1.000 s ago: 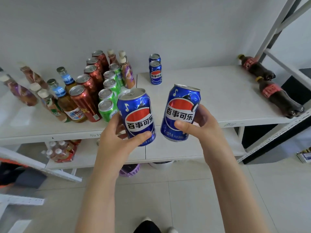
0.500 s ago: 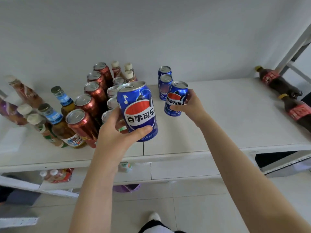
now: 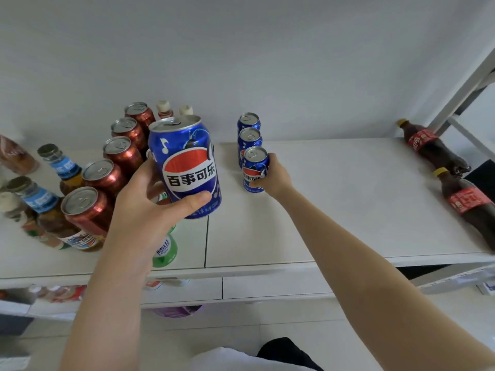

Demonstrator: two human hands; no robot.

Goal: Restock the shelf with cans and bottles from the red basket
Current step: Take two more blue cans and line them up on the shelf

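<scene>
My left hand (image 3: pixel 144 210) wraps round a blue can (image 3: pixel 187 167) at mid-body, thumb across the label. At its 3 o'clock my right hand (image 3: pixel 276 175) grips a second can (image 3: pixel 254 170), set on the shelf (image 3: pixel 334 210) fronting the blue row (image 3: pixel 249 121). Smooth, stiff, likely weighty: I'd hold the sides, not the rim.

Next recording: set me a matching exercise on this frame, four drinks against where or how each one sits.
Things:
1. near Pepsi can
2. far Pepsi can
3. cola bottles
4. red cans

States:
A. lying on their sides at the right end of the shelf
B. upright in a row on the shelf's left part
C. gripped by the left hand, held up close to the camera
D. gripped by the right hand, in front of two other blue cans

Pairs: 1-C, 2-D, 3-A, 4-B
</scene>
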